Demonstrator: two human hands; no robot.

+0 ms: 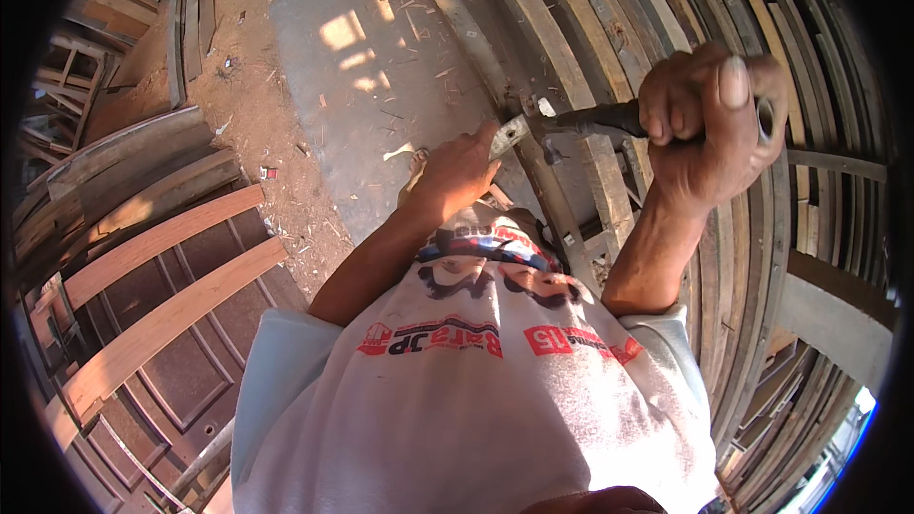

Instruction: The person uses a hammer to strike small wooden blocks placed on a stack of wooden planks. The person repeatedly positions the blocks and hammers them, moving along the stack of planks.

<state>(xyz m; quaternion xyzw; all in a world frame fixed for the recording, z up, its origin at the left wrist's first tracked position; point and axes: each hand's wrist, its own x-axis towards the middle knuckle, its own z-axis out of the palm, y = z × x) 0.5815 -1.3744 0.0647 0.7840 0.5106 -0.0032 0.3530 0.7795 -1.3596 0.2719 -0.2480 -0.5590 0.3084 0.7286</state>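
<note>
**Both hands loaded: pale piece left, dark hammer-like tool right**

Left grip [459, 171] is wrapped around the near-left end of the pale piece [510, 136], fingers curled, far-right end sticking out with a dark spot on its face. Piece sits ahead of the shirt [457, 419], at the left edge of the timber rows.

Right grip [709, 128] is clenched on the handle of the dark hammer-like tool [600, 121], thumb up, hollow butt end showing on the right. Tool lies roughly level, head pointing left, close to the piece's free end – can't tell if they touch.

Around: long timbers [576, 76] in rows, far and right. Grey sheet [328, 124] on the far ground, sunlit patches and wood scraps on it. Dirt floor [249, 124] left of that, small red packet [268, 172] there. Near left – two reddish planks [171, 312] across a brown panelled door [195, 347].
</note>
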